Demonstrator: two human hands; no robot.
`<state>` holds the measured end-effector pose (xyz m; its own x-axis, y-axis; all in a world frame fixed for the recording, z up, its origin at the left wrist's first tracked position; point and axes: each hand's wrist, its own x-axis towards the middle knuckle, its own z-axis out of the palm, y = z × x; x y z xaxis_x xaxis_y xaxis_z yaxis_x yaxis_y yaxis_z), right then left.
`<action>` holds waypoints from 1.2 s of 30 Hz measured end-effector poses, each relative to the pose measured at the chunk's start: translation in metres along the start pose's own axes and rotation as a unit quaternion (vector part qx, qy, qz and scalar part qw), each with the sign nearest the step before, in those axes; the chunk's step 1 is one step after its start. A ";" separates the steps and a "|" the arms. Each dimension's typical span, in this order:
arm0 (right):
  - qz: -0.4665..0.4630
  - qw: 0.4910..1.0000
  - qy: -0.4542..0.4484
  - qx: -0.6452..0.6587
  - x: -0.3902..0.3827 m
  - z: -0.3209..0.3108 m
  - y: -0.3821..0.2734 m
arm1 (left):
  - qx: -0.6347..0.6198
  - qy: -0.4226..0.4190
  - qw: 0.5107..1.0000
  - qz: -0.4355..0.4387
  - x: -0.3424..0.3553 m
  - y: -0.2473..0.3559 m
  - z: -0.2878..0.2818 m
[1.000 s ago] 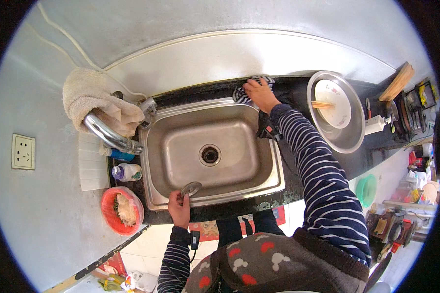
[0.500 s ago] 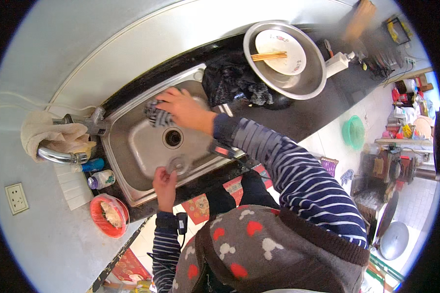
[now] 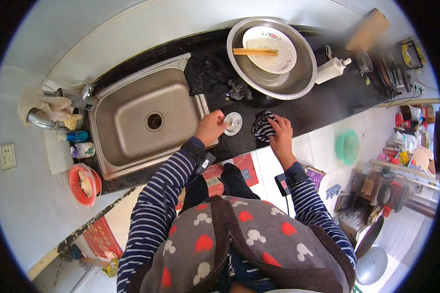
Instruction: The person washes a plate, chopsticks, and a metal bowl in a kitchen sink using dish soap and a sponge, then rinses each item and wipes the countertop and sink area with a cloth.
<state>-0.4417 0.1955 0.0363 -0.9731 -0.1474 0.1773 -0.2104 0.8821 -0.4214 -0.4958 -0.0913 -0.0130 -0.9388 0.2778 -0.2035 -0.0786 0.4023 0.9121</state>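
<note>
My left hand (image 3: 212, 127) is over the counter just right of the sink, fingers pinching the edge of a small, round, pale disc (image 3: 234, 124) that looks like a sink drain cover. To its right, my right hand (image 3: 281, 134) grips a bunched black-and-white striped cloth (image 3: 262, 127) resting on the counter near the front edge. The cloth and the disc are a short gap apart. On the left, the steel sink (image 3: 127, 105) shows an open drain hole (image 3: 155, 121) in its floor.
A large steel basin (image 3: 305, 80) behind my hands holds a flowered bowl (image 3: 291, 61) with chopsticks (image 3: 254, 52) across it. Beside it lie a white bottle (image 3: 331, 70) and a black plastic bag (image 3: 205, 73). A red tub (image 3: 97, 183) stands left of the sink, below the cloth-draped faucet (image 3: 46, 122).
Both hands have moved right, out of the sink to the counter. My left hand has carried the disc along; my right hand has brought the striped cloth from the sink.
</note>
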 end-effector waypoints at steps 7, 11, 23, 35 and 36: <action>-0.039 0.998 -0.029 0.031 0.012 0.033 0.026 | 0.218 0.082 0.968 0.091 0.021 0.031 0.009; -0.062 0.998 0.001 0.008 0.010 0.041 0.028 | 0.250 0.096 0.948 0.170 0.061 0.062 0.027; -0.071 0.996 -0.020 -0.054 0.003 0.050 0.032 | 0.050 0.131 0.978 0.151 0.077 0.049 0.022; -0.075 0.992 -0.031 -0.098 0.003 0.060 0.037 | -0.278 0.641 0.715 -0.004 0.059 -0.126 -0.284; -0.068 0.992 -0.040 -0.094 0.000 0.064 0.042 | -0.257 0.662 0.704 -0.032 0.067 -0.136 -0.299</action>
<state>-0.4570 0.2041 -0.0386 -0.9431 -0.2984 0.1466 -0.3254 0.9189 -0.2231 -0.6482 -0.3888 -0.0445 -0.3910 -0.9190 -0.0505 0.0735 -0.0859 0.9936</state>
